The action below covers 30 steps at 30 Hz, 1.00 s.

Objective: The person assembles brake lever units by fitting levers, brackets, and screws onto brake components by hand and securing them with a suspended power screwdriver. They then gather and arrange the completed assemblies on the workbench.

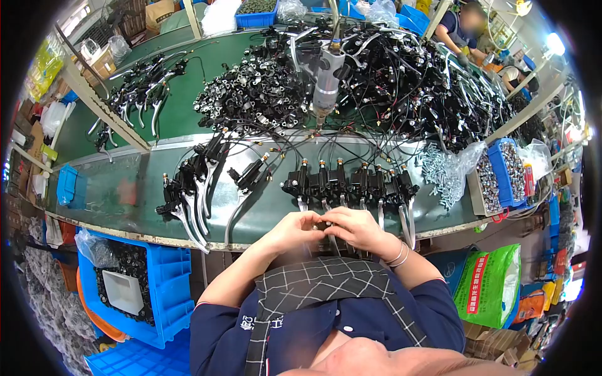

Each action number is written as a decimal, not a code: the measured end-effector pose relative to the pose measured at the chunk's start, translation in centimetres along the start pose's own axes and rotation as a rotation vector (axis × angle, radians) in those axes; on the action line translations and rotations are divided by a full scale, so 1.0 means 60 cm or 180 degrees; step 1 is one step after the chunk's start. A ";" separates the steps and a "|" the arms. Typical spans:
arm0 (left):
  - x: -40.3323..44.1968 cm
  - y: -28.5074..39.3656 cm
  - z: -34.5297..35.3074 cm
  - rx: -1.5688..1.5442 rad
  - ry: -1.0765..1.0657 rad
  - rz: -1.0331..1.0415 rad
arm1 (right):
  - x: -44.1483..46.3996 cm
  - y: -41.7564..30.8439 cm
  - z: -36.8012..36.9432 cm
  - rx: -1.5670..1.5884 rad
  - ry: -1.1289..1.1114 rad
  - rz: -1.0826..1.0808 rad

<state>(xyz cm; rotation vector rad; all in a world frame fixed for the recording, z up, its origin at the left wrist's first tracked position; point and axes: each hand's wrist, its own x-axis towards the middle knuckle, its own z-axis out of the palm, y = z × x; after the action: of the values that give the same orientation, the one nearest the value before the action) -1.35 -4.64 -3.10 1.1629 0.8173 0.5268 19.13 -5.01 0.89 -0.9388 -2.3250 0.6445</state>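
Observation:
My left hand (293, 230) and my right hand (356, 229) meet at the table's front edge, fingers bent and pinched together around a small dark part that I cannot make out. Just beyond them a row of black lever assemblies (339, 182) with silver levers lies on the green table (244, 216). To the left rest one separate lever assembly (248, 177) and a group of similar ones (191, 182). A silver air tool (327, 81) hangs above the table, over the cables.
Piles of black clamps (251, 94) and lever assemblies (407, 81) cover the back. Loose screws (442, 172), a blue bin of fittings (506, 169) and a plastic bag stand right. A blue crate (169, 282) is low left. Another person (461, 31) is at the back right.

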 end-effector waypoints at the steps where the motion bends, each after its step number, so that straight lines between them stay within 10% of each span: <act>1: 0.002 -0.004 -0.001 0.0086 0.0070 0.0129 | 0.001 0.005 0.003 0.0055 0.0059 -0.0041; 4: 0.016 -0.006 0.005 0.2369 0.1279 0.1955 | 0.008 0.028 0.016 0.0048 0.0310 -0.0027; 10: 0.052 0.047 -0.021 0.4058 0.2469 0.2153 | 0.070 0.056 0.004 -0.0312 0.0776 0.0071; 21: 0.069 0.029 -0.075 0.3235 0.2062 0.1756 | 0.201 0.147 -0.141 -0.0207 0.2414 0.0381; 30: 0.071 0.031 -0.069 0.3789 0.1829 0.1656 | 0.338 0.205 -0.131 0.1629 0.1774 0.0712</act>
<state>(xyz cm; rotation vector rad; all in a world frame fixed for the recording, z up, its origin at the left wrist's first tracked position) -1.93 1.57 -3.26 2.4195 1.4042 0.8569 17.65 19.53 5.43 -0.9790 -1.4831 0.8805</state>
